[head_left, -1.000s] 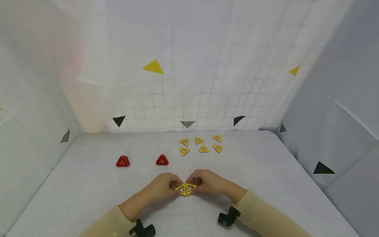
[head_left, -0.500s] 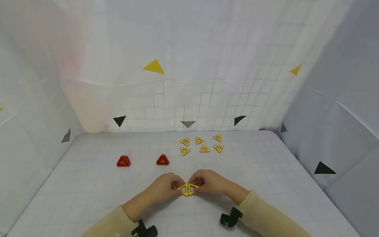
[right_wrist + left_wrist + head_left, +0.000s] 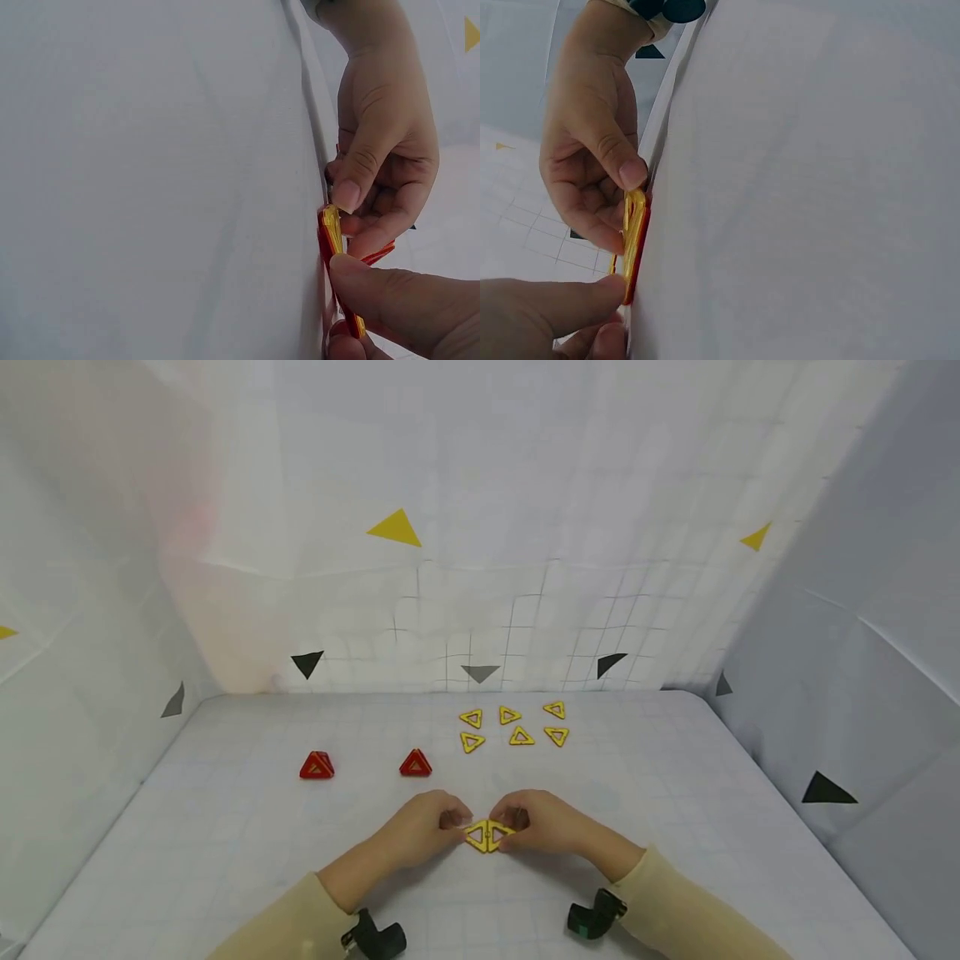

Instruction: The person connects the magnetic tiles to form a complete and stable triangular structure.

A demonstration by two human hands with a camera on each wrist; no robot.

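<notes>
Left hand [image 3: 418, 832] pinching one of two abutting yellow triangles [image 3: 487, 837], right hand [image 3: 551, 823] pinching the other, red pyramids [image 3: 416, 764] beyond

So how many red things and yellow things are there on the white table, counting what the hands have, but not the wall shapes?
Red shiny pyramid-shaped blocks: 2
Yellow hollow plastic-looking triangles lying farther back on the white table: 6
Yellow hollow triangles between the left hand and right hand: 2
Total: 10 (2 red, 8 yellow)
</notes>
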